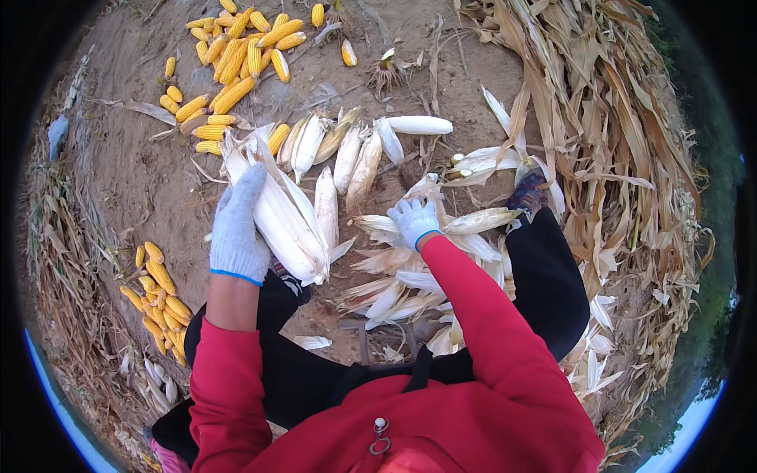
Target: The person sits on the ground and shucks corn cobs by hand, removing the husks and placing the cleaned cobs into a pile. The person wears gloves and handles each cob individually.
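Wrapped in a white knit glove, my left hand (238, 227) grips a bundle of pale corn husk (290, 227) from its left side, its leafy end pointing away from me. Whether a cob is inside is hidden. My gloved right hand (413, 222) rests on a heap of loose husks (408, 284) between my legs. Its fingertips go down among the leaves, so a hold on any of them cannot be made out. Just beyond my hands lie several ears in the husk (361, 165), in a rough row on the soil.
Bare yellow cobs form a large pile (236, 53) at the far left and a smaller pile (162, 304) near my left knee. Dry corn stalks (597, 118) are heaped along the right. My right shoe (528, 192) stands beside the husks. A stubble root (387, 74) sticks up ahead.
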Tool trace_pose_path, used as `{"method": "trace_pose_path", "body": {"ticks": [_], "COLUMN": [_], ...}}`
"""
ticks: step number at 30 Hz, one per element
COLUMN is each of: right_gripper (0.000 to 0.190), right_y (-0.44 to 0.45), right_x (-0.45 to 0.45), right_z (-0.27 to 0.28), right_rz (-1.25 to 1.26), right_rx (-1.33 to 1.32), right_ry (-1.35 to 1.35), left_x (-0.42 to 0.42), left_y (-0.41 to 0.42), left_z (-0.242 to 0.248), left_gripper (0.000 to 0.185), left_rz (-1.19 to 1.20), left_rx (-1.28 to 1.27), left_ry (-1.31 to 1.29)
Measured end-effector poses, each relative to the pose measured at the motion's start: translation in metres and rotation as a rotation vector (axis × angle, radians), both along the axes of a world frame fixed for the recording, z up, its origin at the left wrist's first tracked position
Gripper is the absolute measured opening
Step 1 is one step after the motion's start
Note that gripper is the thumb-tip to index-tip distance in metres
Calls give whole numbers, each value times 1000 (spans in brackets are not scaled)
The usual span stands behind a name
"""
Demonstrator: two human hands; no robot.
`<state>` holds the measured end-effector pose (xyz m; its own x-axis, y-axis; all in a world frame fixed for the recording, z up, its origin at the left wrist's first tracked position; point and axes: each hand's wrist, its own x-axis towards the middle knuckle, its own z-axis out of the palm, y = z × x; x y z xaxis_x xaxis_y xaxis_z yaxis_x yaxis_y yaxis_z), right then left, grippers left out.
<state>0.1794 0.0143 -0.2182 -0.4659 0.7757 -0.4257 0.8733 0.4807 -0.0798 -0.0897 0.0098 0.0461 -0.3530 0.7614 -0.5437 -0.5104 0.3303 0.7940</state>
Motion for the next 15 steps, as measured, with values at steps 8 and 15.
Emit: {"method": "trace_pose_path", "body": {"ticks": [8, 15], "right_gripper": [76, 84], "right_y": [-125, -87], "right_x": [62, -1], "right_z": [-42, 53], "right_rz": [109, 198], "right_rx": [-1032, -680], "right_ry": [-306, 29], "left_x": [9, 18], "left_y": [1, -6], "left_z": [0, -11], "left_gripper": [38, 45], "left_rz": [-60, -67], "left_rx": [90, 89], "left_ry": [-83, -157]}}
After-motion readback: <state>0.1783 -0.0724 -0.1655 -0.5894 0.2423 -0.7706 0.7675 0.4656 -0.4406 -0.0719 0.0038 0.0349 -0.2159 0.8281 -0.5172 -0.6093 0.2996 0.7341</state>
